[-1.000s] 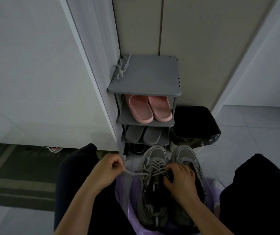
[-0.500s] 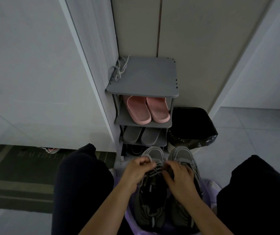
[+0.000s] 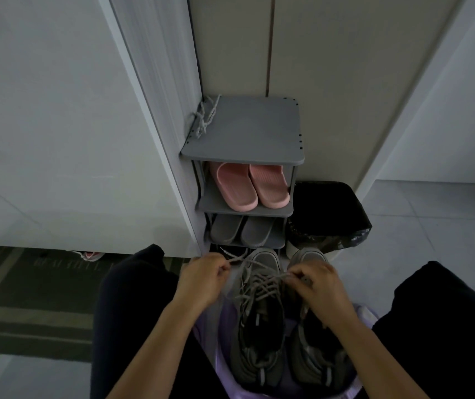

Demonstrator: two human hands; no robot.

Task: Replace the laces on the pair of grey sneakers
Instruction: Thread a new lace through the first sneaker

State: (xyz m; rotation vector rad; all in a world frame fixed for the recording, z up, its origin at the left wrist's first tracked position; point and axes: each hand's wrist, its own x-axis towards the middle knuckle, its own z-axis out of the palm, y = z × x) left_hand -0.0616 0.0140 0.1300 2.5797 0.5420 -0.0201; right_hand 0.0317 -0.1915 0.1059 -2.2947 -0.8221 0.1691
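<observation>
Two grey sneakers stand side by side between my knees on a purple surface: the left sneaker and the right sneaker. A grey lace criss-crosses the left sneaker's eyelets. My left hand pinches one end of this lace, pulled out to the left of the shoe. My right hand pinches the lace at the shoe's right side and covers part of the right sneaker. A second loose grey lace lies bunched on the top of the shoe rack.
A grey shoe rack stands just ahead, holding pink slippers and grey slippers. A bin with a black bag sits right of it. A dark doormat lies left; my dark-clad knees flank the shoes.
My left hand went from the lace crossings out to the left, drawing the lace end with it. My right hand stays at the shoe's right side.
</observation>
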